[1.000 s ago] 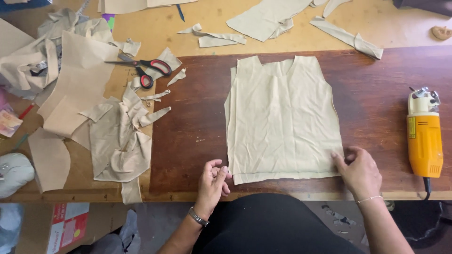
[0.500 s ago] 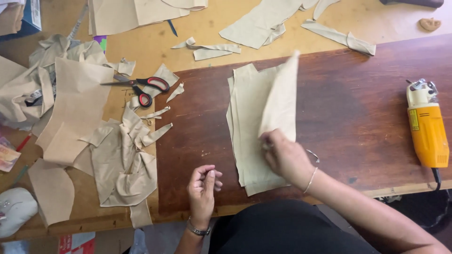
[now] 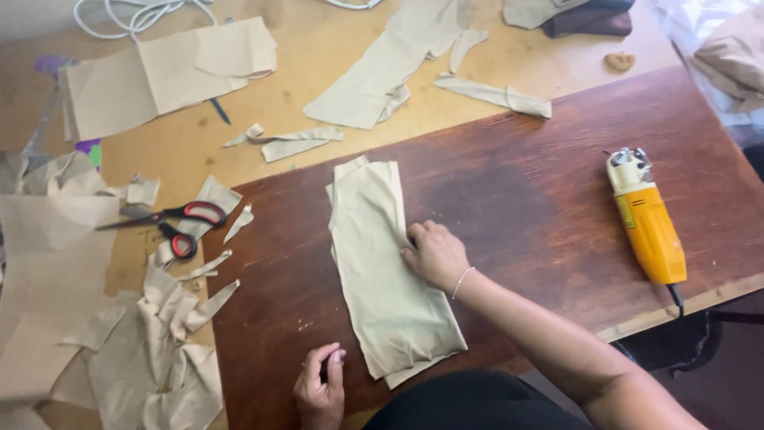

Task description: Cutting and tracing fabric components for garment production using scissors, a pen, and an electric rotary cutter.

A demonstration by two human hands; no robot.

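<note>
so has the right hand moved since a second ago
Yes. The right hand was at the cloth's right bottom corner, on the side toward the yellow power tool; it has swung left, away from the tool, and now presses the folded beige cloth.

I see no packages, signs or screens from here (only a small label patch on the yellow grinder (image 3: pixel 646 227)).
</note>
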